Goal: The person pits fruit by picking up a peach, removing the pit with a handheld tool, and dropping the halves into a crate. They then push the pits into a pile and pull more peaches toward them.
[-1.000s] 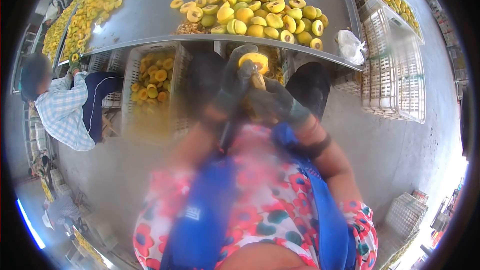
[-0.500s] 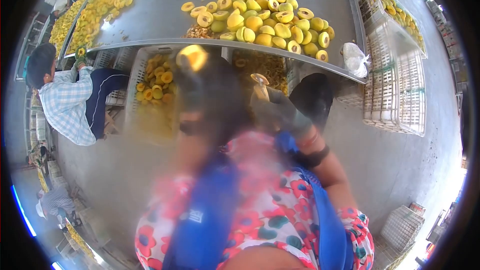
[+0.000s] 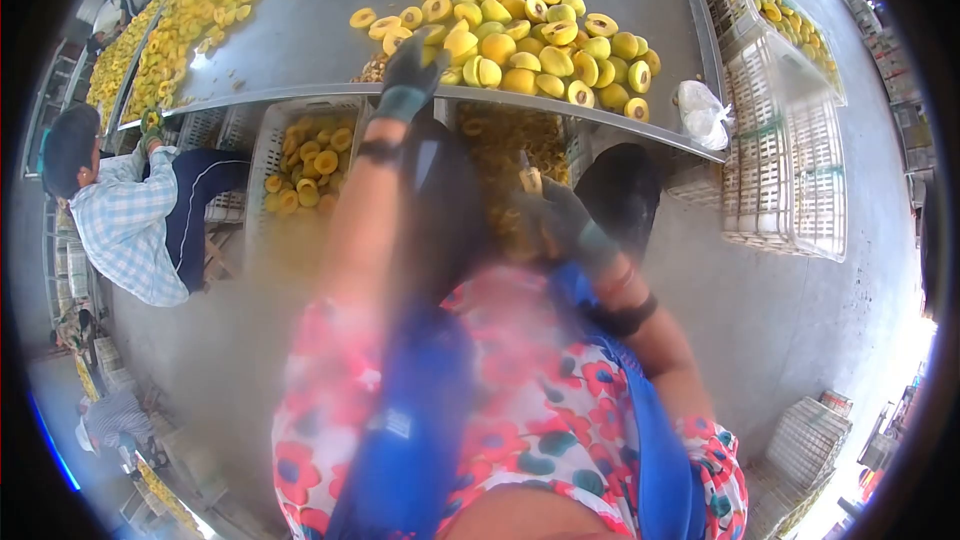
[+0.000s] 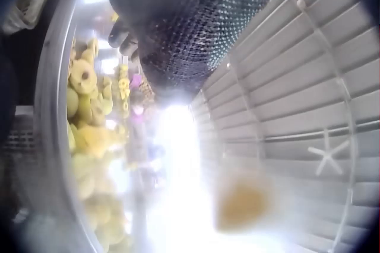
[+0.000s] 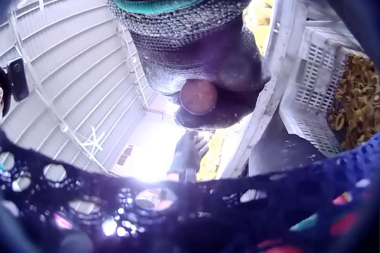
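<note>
My left hand (image 3: 412,65), in a dark knitted glove, reaches over the table edge at the left end of a pile of halved yellow peaches (image 3: 525,60). Its fingers overlap the nearest halves in the head view; in the left wrist view the gloved back (image 4: 190,27) hides most of them. Down over my lap, my gloved right hand (image 3: 562,220) grips a pitting tool (image 3: 531,180) by its wooden handle, metal tip upward. The handle's round butt (image 5: 198,96) pokes out of the fist in the right wrist view.
Below the table edge (image 3: 270,92) stand a crate of pitted halves (image 3: 310,165) and a crate of brown scraps (image 5: 356,99). White crates (image 3: 785,150) and a plastic bag (image 3: 703,112) are at right. A person (image 3: 135,210) sits at left.
The left hand carried a peach half away from the tool toward the left, then moved up to the pile without it. The right hand stays low, holding the pitting tool.
</note>
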The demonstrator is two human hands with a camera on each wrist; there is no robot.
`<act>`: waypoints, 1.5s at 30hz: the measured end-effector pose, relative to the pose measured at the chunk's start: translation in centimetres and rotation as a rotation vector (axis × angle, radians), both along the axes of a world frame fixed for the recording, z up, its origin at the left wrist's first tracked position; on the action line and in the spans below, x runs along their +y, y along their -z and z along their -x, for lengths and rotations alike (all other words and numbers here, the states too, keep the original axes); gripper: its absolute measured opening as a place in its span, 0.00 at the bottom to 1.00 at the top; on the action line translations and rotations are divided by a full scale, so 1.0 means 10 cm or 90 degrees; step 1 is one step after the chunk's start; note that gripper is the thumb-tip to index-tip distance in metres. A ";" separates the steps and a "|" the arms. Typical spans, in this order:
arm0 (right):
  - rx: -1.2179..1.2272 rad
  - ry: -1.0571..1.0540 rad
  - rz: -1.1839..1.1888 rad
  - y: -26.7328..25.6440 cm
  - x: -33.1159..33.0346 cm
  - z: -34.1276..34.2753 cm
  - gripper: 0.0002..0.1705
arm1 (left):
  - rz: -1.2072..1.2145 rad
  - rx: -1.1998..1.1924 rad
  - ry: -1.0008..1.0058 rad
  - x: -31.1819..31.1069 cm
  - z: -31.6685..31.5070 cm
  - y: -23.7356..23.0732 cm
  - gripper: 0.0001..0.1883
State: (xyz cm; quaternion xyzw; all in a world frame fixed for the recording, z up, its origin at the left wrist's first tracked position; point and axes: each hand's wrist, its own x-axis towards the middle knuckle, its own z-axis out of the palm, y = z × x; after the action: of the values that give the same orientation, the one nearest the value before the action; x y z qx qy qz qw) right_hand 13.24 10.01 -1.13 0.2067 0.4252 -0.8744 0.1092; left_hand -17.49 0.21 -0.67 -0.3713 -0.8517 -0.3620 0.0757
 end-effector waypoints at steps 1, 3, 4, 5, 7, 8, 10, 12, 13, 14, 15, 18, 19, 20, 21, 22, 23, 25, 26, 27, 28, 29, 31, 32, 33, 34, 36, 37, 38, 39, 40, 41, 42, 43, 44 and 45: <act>-0.006 0.005 -0.013 -0.01 0.01 -0.01 0.08 | 0.019 -0.015 0.019 0.18 0.02 -0.01 0.29; 0.003 0.033 -0.141 -0.20 -0.07 -0.06 0.08 | 0.060 -0.051 0.058 0.45 0.04 -0.02 0.28; 0.019 0.057 -0.256 -0.30 -0.12 -0.10 0.08 | 0.090 -0.038 0.069 0.54 0.15 0.12 0.27; 0.042 0.063 -0.319 -0.25 -0.11 -0.12 0.08 | 0.121 -0.023 0.080 0.62 0.27 0.29 0.27; 0.089 0.076 -0.442 -0.20 -0.09 -0.13 0.09 | 0.146 -0.034 0.072 0.69 0.34 0.36 0.26; 0.079 0.075 -0.436 -0.20 -0.06 -0.16 0.08 | 0.141 -0.060 0.053 0.73 0.39 0.40 0.26; 0.056 0.069 -0.418 -0.44 -0.07 -0.18 0.08 | -0.008 -0.060 0.081 0.67 0.33 0.38 0.22; 0.046 0.117 -0.244 -0.33 -0.04 -0.16 0.07 | -0.119 -0.180 0.181 0.58 0.26 0.33 0.22; 0.037 0.138 -0.155 -0.29 -0.04 -0.15 0.06 | -0.161 -0.185 0.208 0.47 0.04 0.12 0.21; 0.057 0.137 -0.229 -0.35 -0.05 -0.14 0.06 | -0.201 -0.190 0.237 0.36 -0.19 -0.10 0.20; 0.078 0.135 -0.304 -0.49 -0.06 -0.11 0.06 | -0.226 -0.196 0.247 0.25 -0.46 -0.26 0.19; 0.151 0.144 -0.452 -0.71 -0.10 -0.06 0.07 | -0.260 -0.284 0.264 0.04 -1.03 -0.73 0.17; 0.178 0.150 -0.489 -0.73 -0.10 -0.03 0.08 | -0.290 -0.332 0.250 0.03 -1.13 -0.70 0.19; 0.188 0.155 -0.536 -0.73 -0.09 0.00 0.09 | -0.319 -0.379 0.235 0.03 -1.23 -0.66 0.21; 0.197 0.159 -0.584 -0.72 -0.09 0.02 0.11 | -0.348 -0.428 0.221 0.02 -1.33 -0.65 0.22; 0.205 0.163 -0.632 -0.72 -0.10 0.01 0.12 | -0.388 -0.501 0.278 0.00 -1.41 -0.67 0.21; 0.199 0.172 -0.656 -0.75 -0.12 0.00 0.13 | -0.386 -0.512 0.274 -0.02 -1.48 -0.64 0.21; 0.189 0.189 -0.705 -0.85 -0.16 -0.02 0.14 | -0.384 -0.531 0.265 -0.05 -1.60 -0.59 0.20; 0.189 0.194 -0.717 -0.88 -0.17 -0.03 0.14 | -0.362 -0.498 0.261 -0.08 -1.67 -0.61 0.20; 0.188 0.199 -0.728 -0.91 -0.18 -0.05 0.14 | -0.339 -0.465 0.257 -0.11 -1.76 -0.68 0.20; 0.189 0.204 -0.740 -0.92 -0.19 -0.06 0.14 | -0.317 -0.432 0.252 -0.14 -1.83 -0.74 0.21; 0.211 0.220 -0.738 -0.90 -0.20 -0.07 0.14 | -0.352 -0.443 0.259 -0.14 -1.90 -0.79 0.21; 0.257 0.253 -0.735 -0.84 -0.20 -0.08 0.14 | -0.424 -0.465 0.274 -0.13 -1.99 -0.86 0.21; 0.279 0.264 -0.720 -0.84 -0.20 -0.09 0.14 | -0.416 -0.450 0.296 -0.13 -1.98 -0.83 0.22; 0.300 0.275 -0.704 -0.83 -0.18 -0.10 0.14 | -0.408 -0.435 0.319 -0.11 -1.95 -0.76 0.22; 0.320 0.286 -0.689 -0.83 -0.18 -0.11 0.14 | -0.401 -0.421 0.342 -0.12 -1.94 -0.74 0.23; 0.282 0.276 -0.666 -0.81 -0.18 -0.13 0.14 | -0.376 -0.423 0.352 -0.15 -1.96 -0.77 0.25; 0.265 0.272 -0.654 -0.79 -0.17 -0.12 0.14 | -0.364 -0.422 0.358 -0.16 -1.96 -0.81 0.26; 0.268 0.287 -0.623 -0.76 -0.15 -0.12 0.13 | -0.335 -0.421 0.339 -0.18 -1.96 -0.82 0.26; 0.271 0.302 -0.591 -0.74 -0.14 -0.11 0.13 | -0.307 -0.419 0.318 -0.20 -1.95 -0.84 0.26; 0.274 0.316 -0.559 -0.73 -0.12 -0.10 0.13 | -0.279 -0.417 0.297 -0.21 -1.94 -0.85 0.27; 0.273 0.307 -0.595 -0.76 -0.10 -0.10 0.13 | -0.282 -0.375 0.283 -0.20 -1.93 -0.84 0.27; 0.273 0.298 -0.631 -0.82 -0.07 -0.11 0.13 | -0.284 -0.332 0.268 -0.18 -1.91 -0.80 0.27; 0.274 0.289 -0.666 -0.86 -0.06 -0.10 0.13 | -0.285 -0.287 0.253 -0.17 -1.89 -0.78 0.27; 0.283 0.284 -0.680 -0.89 -0.07 -0.09 0.13 | -0.307 -0.275 0.261 -0.17 -1.88 -0.80 0.27; 0.291 0.278 -0.693 -0.92 -0.10 -0.09 0.13 | -0.329 -0.262 0.269 -0.17 -1.88 -0.82 0.27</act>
State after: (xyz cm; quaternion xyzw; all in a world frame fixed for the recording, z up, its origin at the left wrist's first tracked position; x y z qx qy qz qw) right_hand 14.18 9.02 8.07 0.1226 0.7699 -0.5568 -0.2867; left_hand 1.29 -1.52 7.52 -0.4269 -0.6345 -0.6390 -0.0825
